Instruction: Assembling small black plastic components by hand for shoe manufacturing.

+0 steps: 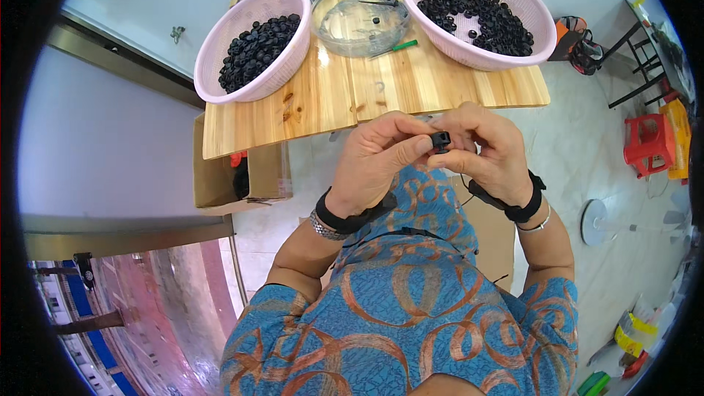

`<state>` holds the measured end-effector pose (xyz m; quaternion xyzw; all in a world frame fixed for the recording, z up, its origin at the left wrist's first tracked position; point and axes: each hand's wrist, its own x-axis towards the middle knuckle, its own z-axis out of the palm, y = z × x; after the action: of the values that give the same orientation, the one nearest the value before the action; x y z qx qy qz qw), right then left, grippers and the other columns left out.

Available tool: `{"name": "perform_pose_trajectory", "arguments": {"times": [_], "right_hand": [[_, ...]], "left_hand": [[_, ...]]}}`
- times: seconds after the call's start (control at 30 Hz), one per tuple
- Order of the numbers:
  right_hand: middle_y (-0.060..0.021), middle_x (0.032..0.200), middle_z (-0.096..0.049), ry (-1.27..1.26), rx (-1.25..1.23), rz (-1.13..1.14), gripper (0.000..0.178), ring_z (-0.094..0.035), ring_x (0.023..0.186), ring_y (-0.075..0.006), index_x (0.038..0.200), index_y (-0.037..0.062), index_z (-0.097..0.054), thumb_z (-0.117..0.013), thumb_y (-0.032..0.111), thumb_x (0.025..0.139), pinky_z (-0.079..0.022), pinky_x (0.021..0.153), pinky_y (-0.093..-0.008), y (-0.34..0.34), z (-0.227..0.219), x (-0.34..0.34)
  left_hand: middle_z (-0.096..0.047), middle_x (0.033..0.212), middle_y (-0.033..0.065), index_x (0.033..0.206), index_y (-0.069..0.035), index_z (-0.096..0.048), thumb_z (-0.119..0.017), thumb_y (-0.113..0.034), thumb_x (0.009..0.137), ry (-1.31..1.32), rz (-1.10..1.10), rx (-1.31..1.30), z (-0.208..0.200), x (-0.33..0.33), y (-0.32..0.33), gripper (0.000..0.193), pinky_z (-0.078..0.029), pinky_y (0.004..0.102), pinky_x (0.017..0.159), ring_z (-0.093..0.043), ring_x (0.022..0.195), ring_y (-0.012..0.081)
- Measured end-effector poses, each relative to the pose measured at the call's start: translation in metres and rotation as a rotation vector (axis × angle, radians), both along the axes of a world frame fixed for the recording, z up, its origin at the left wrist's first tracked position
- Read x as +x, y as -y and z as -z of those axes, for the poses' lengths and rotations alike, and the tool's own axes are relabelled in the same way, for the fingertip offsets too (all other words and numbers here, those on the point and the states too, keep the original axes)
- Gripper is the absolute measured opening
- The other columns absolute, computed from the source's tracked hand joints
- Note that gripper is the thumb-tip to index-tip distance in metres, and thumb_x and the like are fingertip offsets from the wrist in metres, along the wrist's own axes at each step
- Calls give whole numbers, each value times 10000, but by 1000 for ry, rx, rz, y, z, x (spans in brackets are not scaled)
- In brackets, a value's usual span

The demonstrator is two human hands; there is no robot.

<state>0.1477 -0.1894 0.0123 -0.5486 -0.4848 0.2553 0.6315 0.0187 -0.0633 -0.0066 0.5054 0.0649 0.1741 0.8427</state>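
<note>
Just in front of the table's near edge, my two hands meet around a small black plastic part (440, 141). It looks blocky, with an opening in its face and a rounded piece below. My left hand (374, 161) pinches it between thumb and fingers. From the other side my right hand (493, 148) closes on it, its thumb beneath and its fingertips partly hidden behind. Beyond my hands, a pink basket (207, 73) of black parts stands at the left, and another pink basket (539, 18) of black parts at the right.
Between the baskets on the wooden table (323, 99) sits a clear round tray (345, 26) with a few black pieces. A green-handled screwdriver (403, 45) lies beside it. Under the table's left side is a cardboard box (271, 172). A red stool (649, 143) stands far right.
</note>
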Motion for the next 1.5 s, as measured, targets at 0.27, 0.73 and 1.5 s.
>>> {"name": "perform_pose_trajectory", "arguments": {"times": [0.27,0.73,1.5], "right_hand": [[8,586,-405,342,56,40,301,-409,526,-89,937,42,-640,-761,120,672,-323,471,-239,1,-1,5],[-31,609,-461,569,108,-9,286,-442,509,-136,919,45,-616,-749,152,689,-339,453,-268,-5,1,10],[-71,677,-499,806,243,-117,301,-510,602,-245,854,45,-544,-722,217,684,-399,512,-342,-40,-2,25]], "left_hand": [[-599,901,61,960,15,-571,-563,-67,869,-18,34,-144,4,0,4,123,-504,216,681,-587,777,98],[-595,922,54,979,8,-569,-566,-106,873,-13,67,-216,11,-8,8,156,-510,247,742,-595,832,121],[-571,1050,126,1125,34,-468,-497,-196,912,73,191,-446,23,-7,-13,315,-463,316,889,-569,991,201]]}}
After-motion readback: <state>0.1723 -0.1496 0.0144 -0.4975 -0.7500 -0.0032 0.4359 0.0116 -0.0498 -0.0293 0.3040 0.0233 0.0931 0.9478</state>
